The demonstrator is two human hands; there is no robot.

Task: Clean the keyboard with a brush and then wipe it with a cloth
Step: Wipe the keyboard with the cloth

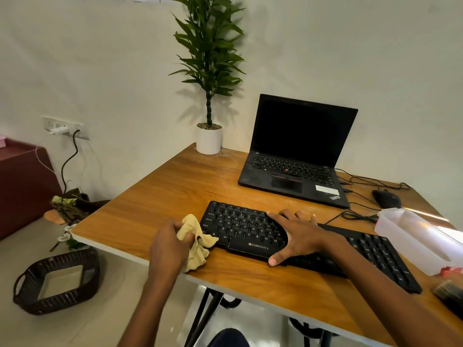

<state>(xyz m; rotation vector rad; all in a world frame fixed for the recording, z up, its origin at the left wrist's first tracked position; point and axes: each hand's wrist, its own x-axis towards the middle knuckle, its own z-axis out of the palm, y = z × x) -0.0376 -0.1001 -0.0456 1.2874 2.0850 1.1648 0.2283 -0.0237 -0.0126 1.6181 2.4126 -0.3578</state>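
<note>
Gripping the bunched cloth [198,244], the left hand [167,246] sits at the 9 o'clock end of the keyboard [245,229]; the right hand [298,236] lies flat on the keys, fingers spread, steadying it; the brush [448,293] rests aside at 4 o'clock, so brushing appears finished; wiping appears barely begun, most keys left to wipe.

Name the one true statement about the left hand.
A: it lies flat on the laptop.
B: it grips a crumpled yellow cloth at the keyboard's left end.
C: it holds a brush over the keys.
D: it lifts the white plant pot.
B: the left hand grips the yellow cloth beside the left end of the black keyboard, on which the right hand rests.
</note>
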